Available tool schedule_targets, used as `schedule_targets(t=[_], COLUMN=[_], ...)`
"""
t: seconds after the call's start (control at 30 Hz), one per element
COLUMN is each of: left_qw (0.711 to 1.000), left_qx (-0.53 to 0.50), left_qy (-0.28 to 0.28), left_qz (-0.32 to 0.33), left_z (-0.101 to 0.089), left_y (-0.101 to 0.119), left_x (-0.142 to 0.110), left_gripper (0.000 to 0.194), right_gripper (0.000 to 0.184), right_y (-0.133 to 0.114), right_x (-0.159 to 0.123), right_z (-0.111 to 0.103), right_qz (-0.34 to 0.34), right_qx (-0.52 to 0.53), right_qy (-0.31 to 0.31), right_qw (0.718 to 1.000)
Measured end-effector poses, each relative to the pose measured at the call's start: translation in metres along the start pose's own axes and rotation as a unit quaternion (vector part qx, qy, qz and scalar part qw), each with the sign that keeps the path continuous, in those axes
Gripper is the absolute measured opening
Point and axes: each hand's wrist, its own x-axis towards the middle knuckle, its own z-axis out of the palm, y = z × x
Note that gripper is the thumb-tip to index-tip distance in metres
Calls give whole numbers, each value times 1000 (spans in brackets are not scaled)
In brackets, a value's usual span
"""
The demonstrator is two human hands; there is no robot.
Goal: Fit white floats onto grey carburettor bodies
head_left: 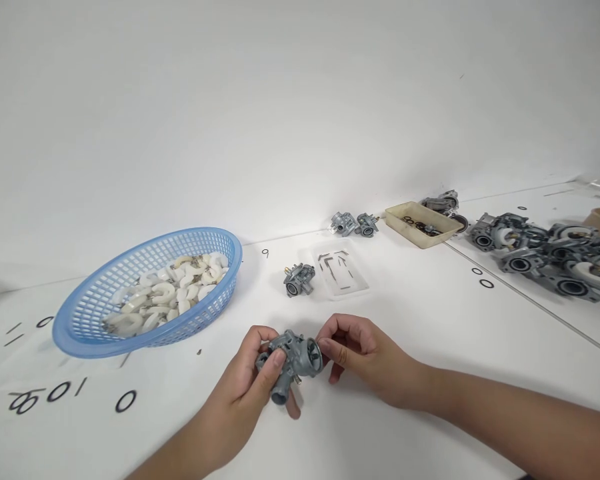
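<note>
Grey cast-metal carburettor body (291, 363), held just above the white surface (405, 313): left hand (245, 393) fingers wrapped around it, right hand (360, 357) fingers pinching its round mouth. Rigid and probably weighty, it looks best gripped by the barrel; blue plastic basket (80, 320) nearby.

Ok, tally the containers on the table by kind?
Blue basket: 1
Beige tray: 1
Clear tray: 1
Total: 3

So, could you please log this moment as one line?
left hand: holds carburetor | right hand: pinching at its side | blue basket: left
</note>
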Motion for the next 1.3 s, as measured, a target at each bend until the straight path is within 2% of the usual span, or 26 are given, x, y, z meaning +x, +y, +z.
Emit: schedule_targets(t=[0.17,0.3,0.37,0.47,0.57,0.67,0.73,0.87,1.0,1.1,1.23,1.3], left_qw=[999,995,993,989,987,986,987,988,991,992,982,956], left_qx=[8,13,24,25,10,3,7,17,28,47,180,292], left_qy=[2,15,23,38,44,44,41,31,23,6,-36,-14], left_qz=[-43,-97,-117,-143,-156,-159,-158,-148,-128,-118,-51,-8], left_z=[3,7,7,6,4,2,1,-1,-3,-5,-12,-18], left_y=[6,13,16,17,17,19,20,18,19,26,35,34], left_x=[0,-1,-1,-1,0,1,1,1,-1,-5,-10,-9], left_gripper=[56,63,63,62,60,62,65,69,69,66,60,65], right_gripper=[57,48,38,25,17,6,2,2,9,15,15,14], right_y=[6,5,2,-2,-5,-6,-5,-1,0,-1,-1,0], right_x=[0,-6,-10,-14,-18,-20,-19,-14,-7,-3,1,2], right_z=[4,6,5,4,5,10,11,9,4,1,-1,-1], right_qz=[26,22,-13,-111,-212,-257,-258,-214,-153,-134,-136,-129], right_qx=[33,-54,-142,-229,-250,-285,-299,-296,-294,-292,-300,-304], right_qy=[-14,6,25,40,9,-37,-46,-20,-1,4,11,15], right_qw=[999,998,989,966,945,923,918,931,944,947,944,944])
